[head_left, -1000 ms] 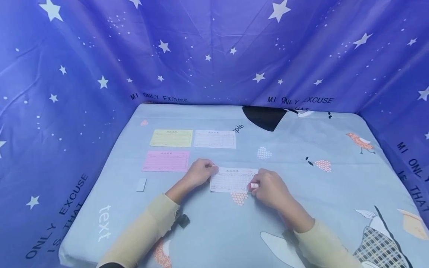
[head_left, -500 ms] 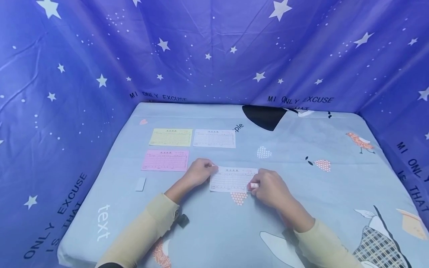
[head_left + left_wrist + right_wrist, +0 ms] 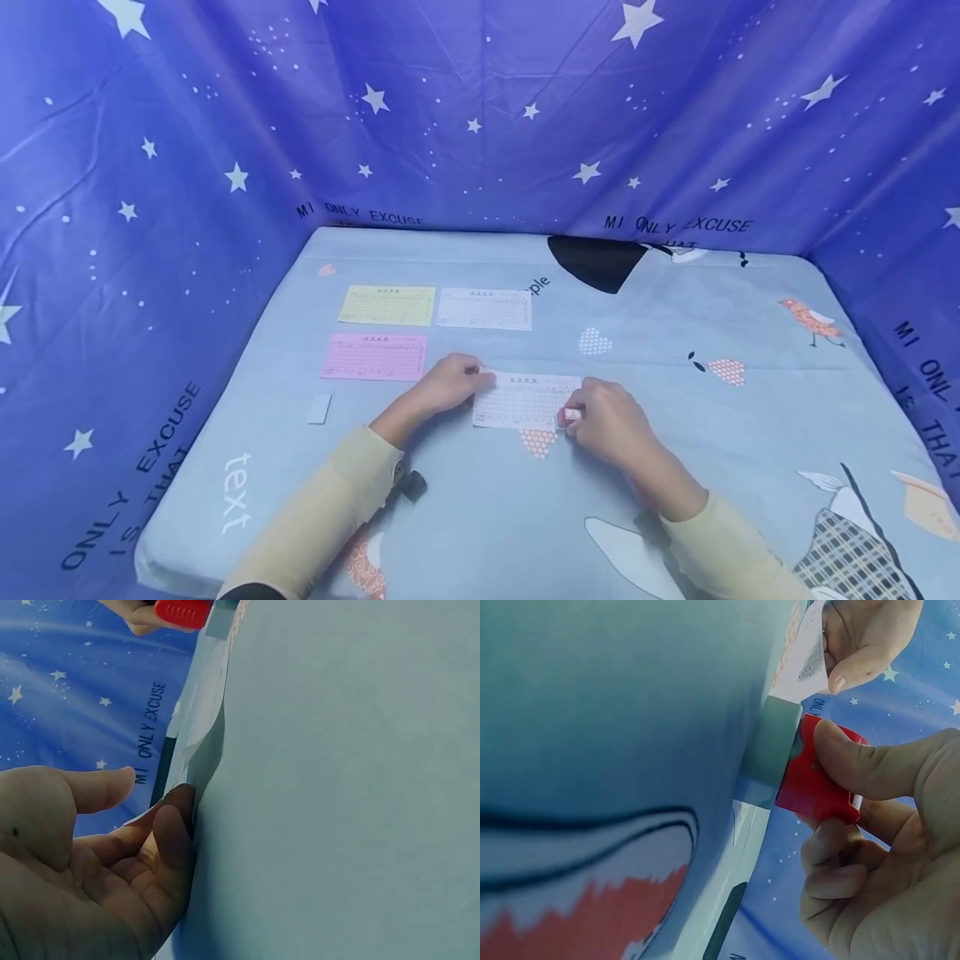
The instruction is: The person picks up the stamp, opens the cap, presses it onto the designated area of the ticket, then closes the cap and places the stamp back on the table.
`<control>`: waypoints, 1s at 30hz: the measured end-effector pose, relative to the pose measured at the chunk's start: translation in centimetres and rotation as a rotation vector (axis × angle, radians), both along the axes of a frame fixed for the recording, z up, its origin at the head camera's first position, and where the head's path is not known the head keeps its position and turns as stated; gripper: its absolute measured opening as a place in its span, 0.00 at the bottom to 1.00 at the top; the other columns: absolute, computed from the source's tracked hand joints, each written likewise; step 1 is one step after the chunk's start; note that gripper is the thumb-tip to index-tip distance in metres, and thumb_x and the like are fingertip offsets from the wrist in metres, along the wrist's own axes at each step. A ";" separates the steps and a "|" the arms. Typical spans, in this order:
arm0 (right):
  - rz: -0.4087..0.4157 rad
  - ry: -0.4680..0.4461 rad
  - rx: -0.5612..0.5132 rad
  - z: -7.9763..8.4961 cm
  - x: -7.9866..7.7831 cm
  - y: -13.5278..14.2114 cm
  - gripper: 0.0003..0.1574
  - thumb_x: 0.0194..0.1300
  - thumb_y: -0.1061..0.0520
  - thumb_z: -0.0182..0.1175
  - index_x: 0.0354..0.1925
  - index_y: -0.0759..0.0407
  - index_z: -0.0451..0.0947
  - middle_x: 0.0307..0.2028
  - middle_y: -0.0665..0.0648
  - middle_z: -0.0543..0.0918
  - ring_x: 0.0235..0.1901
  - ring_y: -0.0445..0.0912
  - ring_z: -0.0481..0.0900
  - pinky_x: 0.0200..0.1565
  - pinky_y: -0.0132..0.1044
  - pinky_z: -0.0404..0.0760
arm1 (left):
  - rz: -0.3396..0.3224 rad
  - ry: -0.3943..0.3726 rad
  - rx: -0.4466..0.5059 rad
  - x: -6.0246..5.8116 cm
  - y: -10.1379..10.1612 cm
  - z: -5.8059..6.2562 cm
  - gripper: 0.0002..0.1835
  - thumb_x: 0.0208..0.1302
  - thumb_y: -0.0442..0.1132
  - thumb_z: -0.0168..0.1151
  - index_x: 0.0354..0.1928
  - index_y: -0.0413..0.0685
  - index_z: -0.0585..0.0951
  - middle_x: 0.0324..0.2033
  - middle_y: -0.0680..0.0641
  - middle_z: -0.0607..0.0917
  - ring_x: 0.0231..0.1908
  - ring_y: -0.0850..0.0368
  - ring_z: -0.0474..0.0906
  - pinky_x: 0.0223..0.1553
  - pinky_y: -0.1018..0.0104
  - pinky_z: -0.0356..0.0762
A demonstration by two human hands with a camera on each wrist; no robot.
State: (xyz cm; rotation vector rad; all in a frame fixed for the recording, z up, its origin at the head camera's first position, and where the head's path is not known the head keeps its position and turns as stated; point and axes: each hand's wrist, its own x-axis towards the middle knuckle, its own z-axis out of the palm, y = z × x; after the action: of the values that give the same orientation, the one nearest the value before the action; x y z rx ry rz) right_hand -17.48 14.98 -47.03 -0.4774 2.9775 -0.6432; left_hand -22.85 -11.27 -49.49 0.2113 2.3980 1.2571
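Observation:
A white printed receipt slip [image 3: 517, 404] lies on the bed-like surface between the two hands. My left hand [image 3: 453, 383] holds its upper left corner; in the left wrist view the fingers [image 3: 172, 832] are bent at the slip's edge and the thumb stands apart from them. My right hand [image 3: 611, 421] grips a red-topped stamp [image 3: 814, 772] between thumb and fingers, at the slip's lower right corner. The stamp's grey-blue lower block [image 3: 772, 750] faces the surface. Whether it touches the paper is hard to tell.
Behind the left hand lie a yellow slip [image 3: 386, 306], another white slip [image 3: 485, 309] and a pink slip [image 3: 375, 357]. A small white rectangular piece [image 3: 318, 409] sits left of the hand. Blue star-patterned curtains [image 3: 480, 117] enclose the printed light-blue cover [image 3: 675, 433].
The head view shifts slightly. Both hands, the slip and the stamp keep their places on the cover.

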 end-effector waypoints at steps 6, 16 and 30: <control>-0.009 -0.002 0.004 0.2 0.1 0.0 0.11 0.47 0.68 0.71 0.28 0.54 0.88 0.24 0.49 0.72 0.27 0.47 0.71 0.32 0.42 0.71 | 0.010 -0.018 0.000 0.0 0.1 0.2 0.13 0.71 0.47 0.60 0.32 0.48 0.83 0.22 0.46 0.81 0.21 0.55 0.73 0.23 0.66 0.69; -0.025 -0.018 0.008 0.2 0.1 -0.2 0.11 0.47 0.68 0.70 0.28 0.52 0.87 0.25 0.49 0.73 0.28 0.47 0.72 0.32 0.42 0.73 | 0.001 -0.018 -0.017 0.0 0.0 0.0 0.12 0.72 0.47 0.59 0.33 0.48 0.82 0.23 0.46 0.81 0.21 0.56 0.73 0.23 0.66 0.70; -0.033 -0.049 0.015 0.2 -0.1 -0.2 0.11 0.50 0.67 0.72 0.29 0.51 0.88 0.26 0.49 0.73 0.28 0.47 0.72 0.33 0.42 0.72 | -0.002 -0.036 -0.017 -0.1 0.0 0.2 0.13 0.71 0.47 0.60 0.32 0.48 0.82 0.22 0.46 0.81 0.21 0.56 0.72 0.23 0.66 0.69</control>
State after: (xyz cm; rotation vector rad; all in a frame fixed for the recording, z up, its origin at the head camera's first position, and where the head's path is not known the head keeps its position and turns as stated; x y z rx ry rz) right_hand -17.54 14.83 -46.80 -0.4069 2.9479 -0.6262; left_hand -22.93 -11.29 -49.29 0.1844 2.3771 1.2288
